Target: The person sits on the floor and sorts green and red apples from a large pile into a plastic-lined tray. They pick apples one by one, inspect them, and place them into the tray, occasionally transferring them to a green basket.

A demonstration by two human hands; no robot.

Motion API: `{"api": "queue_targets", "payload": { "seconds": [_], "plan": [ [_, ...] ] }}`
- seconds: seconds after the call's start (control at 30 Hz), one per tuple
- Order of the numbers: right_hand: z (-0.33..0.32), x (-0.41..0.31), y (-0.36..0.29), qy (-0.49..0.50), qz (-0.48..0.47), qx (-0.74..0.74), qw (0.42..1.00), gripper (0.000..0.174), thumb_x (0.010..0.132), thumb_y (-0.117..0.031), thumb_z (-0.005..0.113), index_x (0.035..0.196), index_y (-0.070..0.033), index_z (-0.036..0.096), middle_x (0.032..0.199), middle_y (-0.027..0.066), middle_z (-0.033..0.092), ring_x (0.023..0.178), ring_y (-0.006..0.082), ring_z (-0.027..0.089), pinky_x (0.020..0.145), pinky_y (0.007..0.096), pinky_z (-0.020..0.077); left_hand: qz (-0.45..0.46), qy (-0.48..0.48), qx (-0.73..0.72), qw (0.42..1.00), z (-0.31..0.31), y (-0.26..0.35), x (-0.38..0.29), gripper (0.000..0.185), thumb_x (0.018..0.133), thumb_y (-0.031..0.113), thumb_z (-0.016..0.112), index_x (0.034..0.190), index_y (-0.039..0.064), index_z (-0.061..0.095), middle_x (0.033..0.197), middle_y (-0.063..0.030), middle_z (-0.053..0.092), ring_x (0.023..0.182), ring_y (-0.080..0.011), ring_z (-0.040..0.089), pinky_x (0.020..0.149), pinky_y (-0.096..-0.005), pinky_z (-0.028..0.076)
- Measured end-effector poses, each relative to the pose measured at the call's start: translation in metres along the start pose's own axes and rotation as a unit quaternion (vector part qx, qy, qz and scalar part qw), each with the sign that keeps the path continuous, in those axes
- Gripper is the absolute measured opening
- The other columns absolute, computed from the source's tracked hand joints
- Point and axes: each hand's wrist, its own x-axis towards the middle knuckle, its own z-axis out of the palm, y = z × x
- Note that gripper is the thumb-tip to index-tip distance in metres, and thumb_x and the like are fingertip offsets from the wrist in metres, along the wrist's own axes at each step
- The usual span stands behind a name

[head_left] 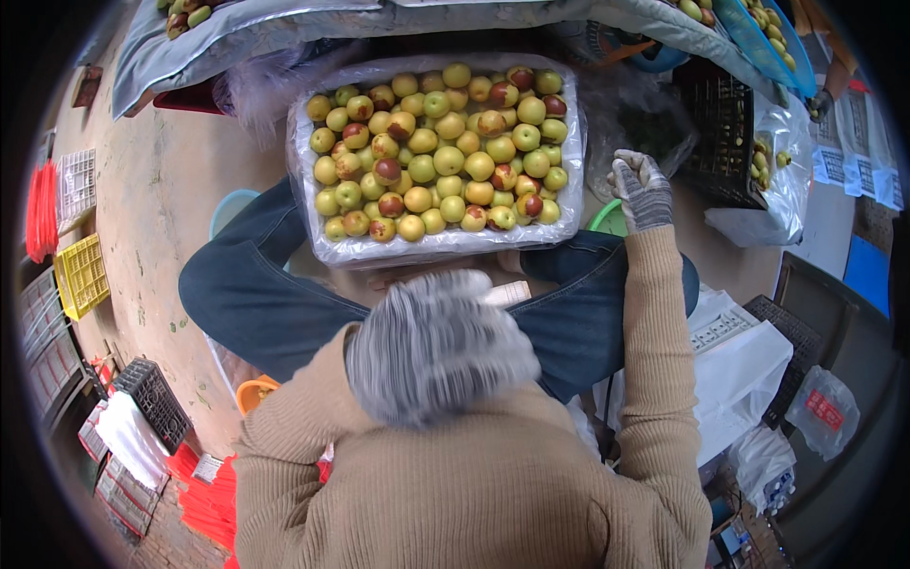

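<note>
A plastic-lined foam tray (448, 254) full of green, yellow and red-brown jujubes (448, 161) lies in front of me, just beyond my crossed legs. My left hand (441, 348), in a grey striped knit glove, is close to my chest and blurred. Whether its fingers grip anything cannot be seen. Right of the tray, apart from it, I hold my right hand (641, 188) in a matching glove with light fingers. Its fingers are curled, and what may be inside them is hidden.
A padded grey cloth edge (398, 21) runs above the tray. On the right are a black crate (714, 128), a blue basket (771, 43) of jujubes and another person's gloved hand (821, 105). A green basin (609, 219) and an orange bowl (254, 392) sit beside my legs.
</note>
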Motion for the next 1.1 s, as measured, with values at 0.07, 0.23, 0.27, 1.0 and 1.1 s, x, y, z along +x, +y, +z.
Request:
{"api": "queue_targets", "payload": {
  "seconds": [0.07,0.23,0.27,1.0,1.1],
  "plan": [
    [-0.005,-0.001,-0.004,0.001,0.111,0.003,0.994,0.016,0.09,-0.012,0.058,0.102,-0.002,0.06,0.083,0.0021,0.062,0.071,0.0084,0.055,0.068,0.0217,0.0469,0.069,-0.081,-0.059,0.993,-0.007,0.032,0.016,0.029,0.093,0.019,0.045,0.114,0.01,0.061,0.112,-0.0111,0.061,0.102,-0.0257,0.059,0.096,-0.0381,0.042],
    [0.013,0.017,0.058,-0.109,-0.006,-0.281,0.954,0.019,0.088,-0.014,0.062,0.103,-0.003,0.062,0.081,0.0044,0.064,0.071,0.0098,0.059,0.064,0.0234,0.0463,0.144,-0.153,-0.144,0.967,0.012,0.064,0.038,0.028,0.092,0.017,0.045,0.115,0.011,0.061,0.106,-0.0111,0.063,0.097,-0.0239,0.062,0.088,-0.0352,0.046],
    [0.013,0.01,0.058,-0.149,0.043,-0.223,0.962,0.025,0.086,-0.014,0.063,0.108,-0.002,0.061,0.09,0.0059,0.066,0.08,0.013,0.061,0.073,0.0263,0.0486,0.147,-0.158,-0.154,0.964,0.015,0.066,0.043,0.028,0.092,0.017,0.045,0.115,0.011,0.061,0.105,-0.0111,0.064,0.096,-0.0235,0.062,0.087,-0.0346,0.047],
    [0.06,-0.011,0.019,-0.17,-0.014,-0.422,0.89,0.044,0.083,-0.041,0.063,0.115,-0.012,0.059,0.117,0.0117,0.057,0.107,0.0286,0.058,0.091,0.0392,0.0457,-0.449,-0.044,-0.002,0.893,0.147,-0.115,-0.053,0.03,0.088,0.022,0.055,0.115,0.012,0.062,0.109,-0.0156,0.064,0.103,-0.0303,0.06,0.091,-0.0362,0.047],
    [0.069,-0.008,0.02,-0.198,-0.009,-0.436,0.878,0.036,0.086,-0.036,0.06,0.113,-0.013,0.059,0.113,0.0132,0.06,0.106,0.0275,0.058,0.09,0.0394,0.0461,-0.475,-0.032,0.02,0.879,0.142,-0.118,-0.056,0.03,0.087,0.025,0.055,0.114,0.014,0.062,0.106,-0.0164,0.064,0.1,-0.0331,0.06,0.089,-0.0382,0.047]
  ]
}}
